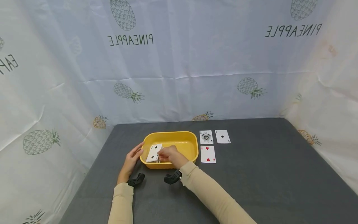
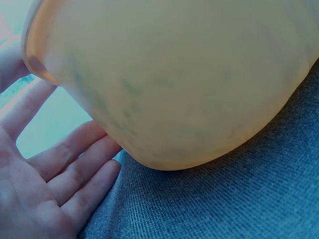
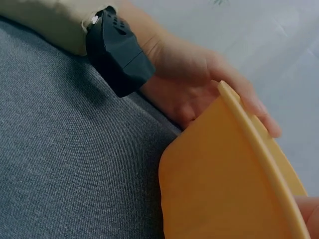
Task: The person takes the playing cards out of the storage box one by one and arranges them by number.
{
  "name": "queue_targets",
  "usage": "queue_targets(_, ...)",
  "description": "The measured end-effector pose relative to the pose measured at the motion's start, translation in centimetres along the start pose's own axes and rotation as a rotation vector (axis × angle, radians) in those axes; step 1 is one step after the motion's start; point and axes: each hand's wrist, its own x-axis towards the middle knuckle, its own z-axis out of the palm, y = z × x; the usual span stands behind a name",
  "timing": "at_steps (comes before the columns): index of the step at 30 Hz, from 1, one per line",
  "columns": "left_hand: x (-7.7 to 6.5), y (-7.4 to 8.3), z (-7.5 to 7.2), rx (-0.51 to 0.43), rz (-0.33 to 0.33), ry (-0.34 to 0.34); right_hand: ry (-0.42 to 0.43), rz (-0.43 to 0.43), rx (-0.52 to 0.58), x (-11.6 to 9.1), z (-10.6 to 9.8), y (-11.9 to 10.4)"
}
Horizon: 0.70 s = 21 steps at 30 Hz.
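Note:
A yellow plastic tub [image 1: 183, 134] stands on the dark table with a small stack of playing cards [image 1: 153, 151] inside at its left. The top card is face up and shows black pips. My left hand [image 1: 132, 160] touches the tub's left side with fingers extended; the left wrist view shows the palm [image 2: 35, 199] with fingertips against the wall. Reaching over the front rim, my right hand [image 1: 172, 155] pinches a playing card at the stack's right edge. Its fingertips are partly hidden in the head view. Only a bit of the right hand [image 3: 310, 215] appears in its wrist view.
Right of the tub lie an ornate ace of spades [image 1: 206, 137], an ace of clubs [image 1: 222, 137] and, nearer, a two of hearts [image 1: 208, 154], all face up. Behind the table hangs a white pineapple-print curtain [image 1: 179, 99]. Each wrist wears a black camera [image 1: 172, 177].

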Motion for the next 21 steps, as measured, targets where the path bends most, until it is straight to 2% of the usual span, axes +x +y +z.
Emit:
queue_targets(7, -1.1, 1.8, 0.3, -0.014, 0.0, -0.011, 0.046, 0.004, -0.044, 0.0, 0.1, 0.0)
queue_targets(10, -0.9, 1.5, 0.2, -0.006, 0.014, -0.014, 0.062, 0.006, -0.048, 0.1, 0.1, 0.0)
queue_targets(14, -0.1, 0.1, 0.0, 0.006, 0.024, -0.005, 0.083, 0.0, -0.042, 0.1, 0.1, 0.0)
queue_targets(21, 0.1, -0.4, 0.0, 0.01, 0.023, 0.02, 0.117, 0.004, -0.041, -0.1, 0.0, 0.0)
